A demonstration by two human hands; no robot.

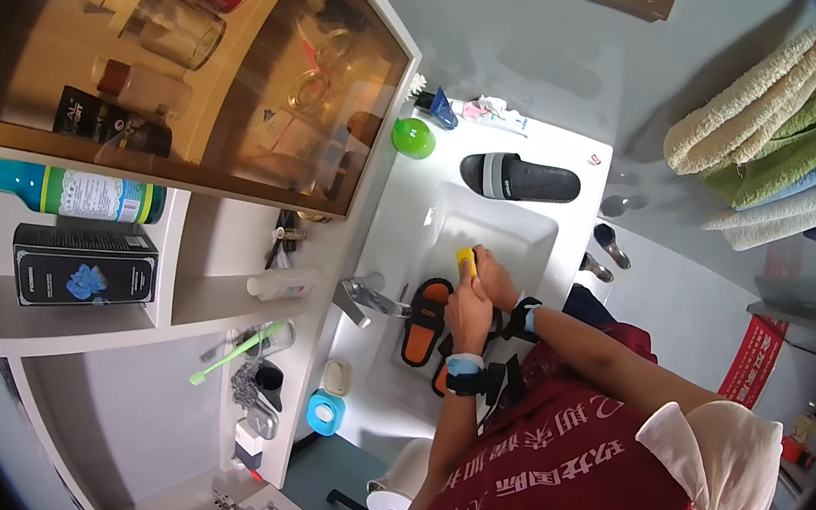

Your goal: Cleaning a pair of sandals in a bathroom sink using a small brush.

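Over the white washbasin point(538, 236), my left hand point(469, 316) and my right hand point(495, 279) come together on a small yellow sponge point(466, 257). Fingers of both hands press on it, and its far side looks dark. Below and left of the hands, a black slipper with an orange insole point(427, 322) lies in the basin. A second orange-and-black slipper point(439, 378) is mostly hidden by my left hand and wrist. On the counter beyond the basin rests a black slide with a grey band point(520, 179).
A chrome faucet point(372, 301) reaches over the basin's left side. A green round container point(413, 138) and a blue tube point(443, 109) stand at the counter's back corner. Left are a soap dish point(337, 379), a blue container point(325, 412) and open shelves point(234, 321). Towels point(754, 110) hang right.
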